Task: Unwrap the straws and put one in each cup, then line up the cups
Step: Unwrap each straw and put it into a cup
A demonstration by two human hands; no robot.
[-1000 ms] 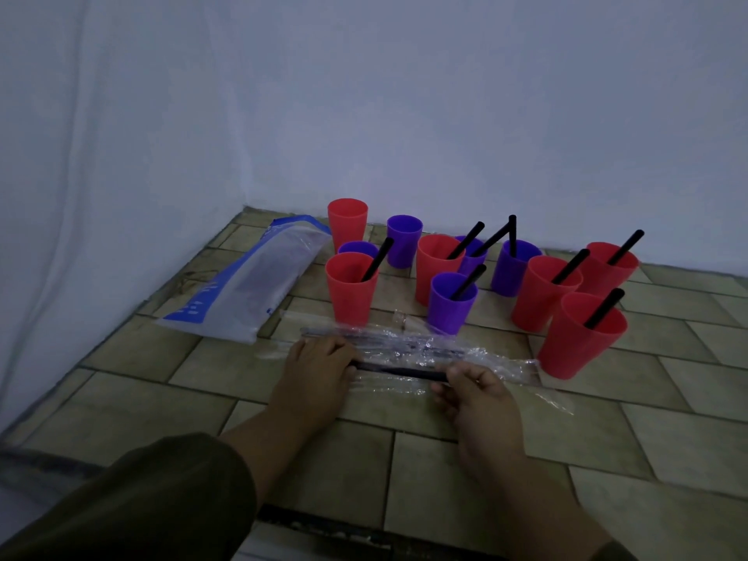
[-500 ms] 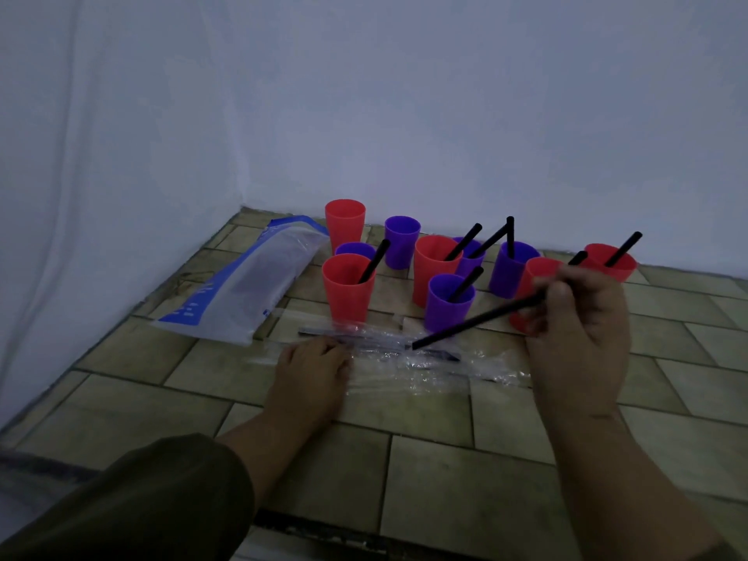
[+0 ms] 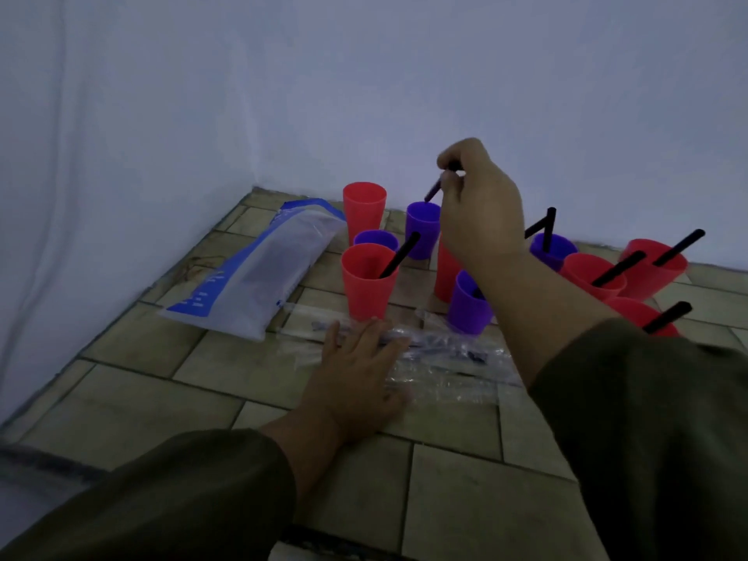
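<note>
Several red and purple cups stand on the tiled floor, most with a black straw in them. My right hand (image 3: 479,204) pinches a black straw (image 3: 434,193) whose lower end dips into the rim of a purple cup (image 3: 421,228) at the back. A red cup (image 3: 363,206) at the far left and a small purple cup (image 3: 374,238) hold no straw. In front, a red cup (image 3: 366,283) has a straw leaning in it. My left hand (image 3: 356,372) rests flat on the clear plastic wrappers (image 3: 445,358) that hold wrapped straws.
A blue-and-clear plastic bag (image 3: 259,273) lies to the left of the cups. White sheets hang behind and at the left. More cups with straws (image 3: 595,273) stand at the right, partly hidden by my right arm.
My right hand carried the unwrapped straw up and to the left, from over the right-hand cups to the back purple cup. The left hand stayed on the wrappers. The camera moved closer.
</note>
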